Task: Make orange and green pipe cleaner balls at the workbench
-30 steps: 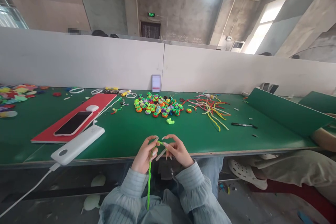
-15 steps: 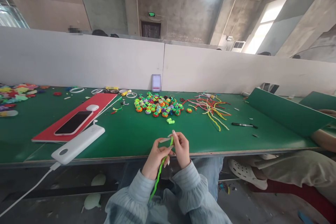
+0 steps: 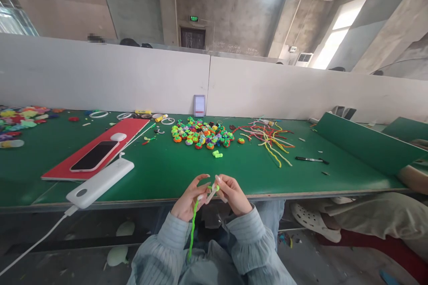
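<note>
Hands together in front of the table [image 3: 150, 191] edge, both occupied. Left hand [image 3: 190, 199] pinches a fuzzy green strand [image 3: 193, 231]; its long tail hangs below table level, in front of the lap. Right hand [image 3: 233, 193] has thumb and fingertips closed on the strand's upper part, where it meets a flat pale strip [image 3: 211, 194]. Strip runs tilted between the two hands; can't tell which one carries it, fingers overlap too much.

On the table straight ahead: two short light-green pieces [image 3: 217, 154], then a pile of small multicolored pieces [image 3: 200, 134] with green tops. Right of pile: loose spread of red, yellow and pale strands [image 3: 267, 138], black pen [image 3: 310, 159] beyond it. Left side: red folder [image 3: 68, 160] with a phone [image 3: 94, 156] and small white case [image 3: 118, 136] on top, white power bank [image 3: 100, 183] alongside, cable [image 3: 36, 242] running off lower left. Another phone-like screen [image 3: 199, 105] stands upright against the white partition [image 3: 284, 91].
</note>
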